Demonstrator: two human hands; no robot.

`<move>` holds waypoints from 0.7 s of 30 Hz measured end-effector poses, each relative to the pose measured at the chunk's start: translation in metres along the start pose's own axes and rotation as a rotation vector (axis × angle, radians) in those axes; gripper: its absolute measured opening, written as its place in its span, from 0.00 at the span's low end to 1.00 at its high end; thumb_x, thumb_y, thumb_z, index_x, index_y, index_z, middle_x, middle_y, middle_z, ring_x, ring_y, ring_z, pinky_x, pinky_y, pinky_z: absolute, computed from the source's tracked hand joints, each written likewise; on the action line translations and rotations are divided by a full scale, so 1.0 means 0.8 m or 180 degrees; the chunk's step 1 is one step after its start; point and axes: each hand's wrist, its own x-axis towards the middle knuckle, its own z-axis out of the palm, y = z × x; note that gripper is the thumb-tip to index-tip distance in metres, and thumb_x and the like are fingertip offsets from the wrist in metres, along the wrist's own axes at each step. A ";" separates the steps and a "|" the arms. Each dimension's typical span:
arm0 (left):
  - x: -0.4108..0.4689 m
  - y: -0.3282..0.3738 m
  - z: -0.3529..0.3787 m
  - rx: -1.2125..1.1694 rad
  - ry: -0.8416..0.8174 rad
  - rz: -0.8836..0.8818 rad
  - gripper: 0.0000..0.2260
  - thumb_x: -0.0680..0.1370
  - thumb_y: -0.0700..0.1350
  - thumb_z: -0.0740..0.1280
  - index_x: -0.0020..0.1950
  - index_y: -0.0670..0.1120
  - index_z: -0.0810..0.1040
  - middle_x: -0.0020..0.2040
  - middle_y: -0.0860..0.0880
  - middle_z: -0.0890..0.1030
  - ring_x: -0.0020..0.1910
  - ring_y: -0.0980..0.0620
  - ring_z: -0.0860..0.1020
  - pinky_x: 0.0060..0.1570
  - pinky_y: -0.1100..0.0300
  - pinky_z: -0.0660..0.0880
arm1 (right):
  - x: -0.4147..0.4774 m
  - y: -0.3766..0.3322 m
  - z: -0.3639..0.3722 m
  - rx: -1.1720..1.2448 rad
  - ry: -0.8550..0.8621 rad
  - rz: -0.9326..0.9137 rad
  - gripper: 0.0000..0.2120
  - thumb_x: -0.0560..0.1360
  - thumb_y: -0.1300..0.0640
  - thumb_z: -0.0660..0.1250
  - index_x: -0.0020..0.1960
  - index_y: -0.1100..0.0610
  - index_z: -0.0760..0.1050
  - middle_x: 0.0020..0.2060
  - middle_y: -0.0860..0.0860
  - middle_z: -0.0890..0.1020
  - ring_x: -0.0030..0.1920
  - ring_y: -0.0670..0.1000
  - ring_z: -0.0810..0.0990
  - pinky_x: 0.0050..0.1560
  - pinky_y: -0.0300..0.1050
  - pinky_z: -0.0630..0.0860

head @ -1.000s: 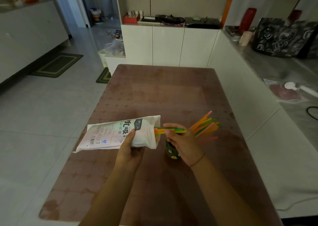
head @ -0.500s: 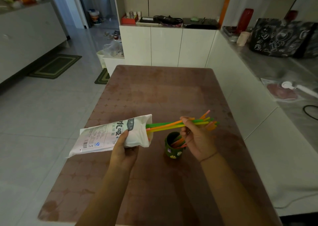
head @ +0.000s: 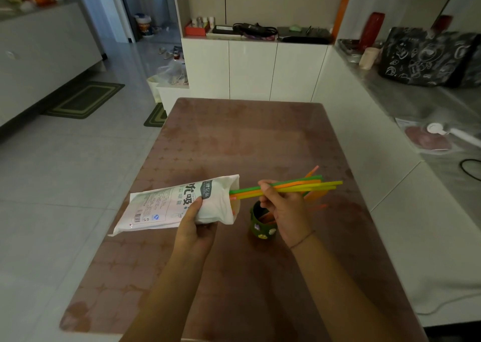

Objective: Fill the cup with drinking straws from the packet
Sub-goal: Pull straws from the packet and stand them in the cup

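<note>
Left hand: the left hand [head: 194, 227] is wrapped around the white printed plastic straw packet [head: 177, 205], gripping it near its open mouth and holding it clear above the table, mouth turned toward the right edge.
Right hand: the right hand [head: 283, 209] is pinched shut on a small bundle of green, orange and yellow plastic drinking straws [head: 307, 185], thumb and fingertips closed round their middle.
Straws: the bundle lies nearly level, one end at or just inside the packet mouth (the very tips are hidden there), the other end pointing to the table's right edge.
Cup: the small dark green cup with little stickers [head: 261, 224] stands on the mauve patterned table [head: 234, 138], roughly mid-table toward the near edge, just below the right hand; it already holds a few orange and red straws leaning toward the right edge.
Step in hand: most likely drawing this bundle free of the packet.
Doing it well: pull along the line of the straws until the ends clear the mouth, keep the packet steady, then tip the bundle upright and lower it into the cup without knocking the leaning straws.
Risk: a loose pinch could let straws fan and spill.
</note>
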 end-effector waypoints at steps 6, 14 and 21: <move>0.011 0.015 -0.011 -0.0029 0.0232 0.0027 0.17 0.75 0.35 0.68 0.61 0.47 0.71 0.45 0.48 0.86 0.45 0.51 0.85 0.35 0.55 0.81 | 0.016 -0.033 -0.032 -0.0198 0.0417 -0.0241 0.08 0.73 0.64 0.67 0.36 0.58 0.79 0.20 0.49 0.78 0.24 0.43 0.77 0.28 0.36 0.76; 0.017 0.017 -0.021 -0.0045 0.0308 0.0083 0.13 0.75 0.35 0.67 0.57 0.47 0.72 0.49 0.48 0.84 0.48 0.51 0.83 0.36 0.56 0.82 | 0.031 -0.057 -0.078 -0.1001 0.0787 -0.0498 0.10 0.72 0.65 0.67 0.34 0.55 0.76 0.20 0.49 0.78 0.21 0.44 0.77 0.27 0.38 0.78; 0.016 0.011 -0.019 0.0013 0.0234 0.0014 0.15 0.75 0.36 0.67 0.60 0.48 0.71 0.53 0.47 0.82 0.49 0.50 0.83 0.38 0.54 0.82 | 0.036 -0.031 -0.071 -0.2021 0.0722 -0.0416 0.07 0.72 0.59 0.68 0.35 0.56 0.79 0.25 0.52 0.80 0.26 0.49 0.81 0.35 0.44 0.80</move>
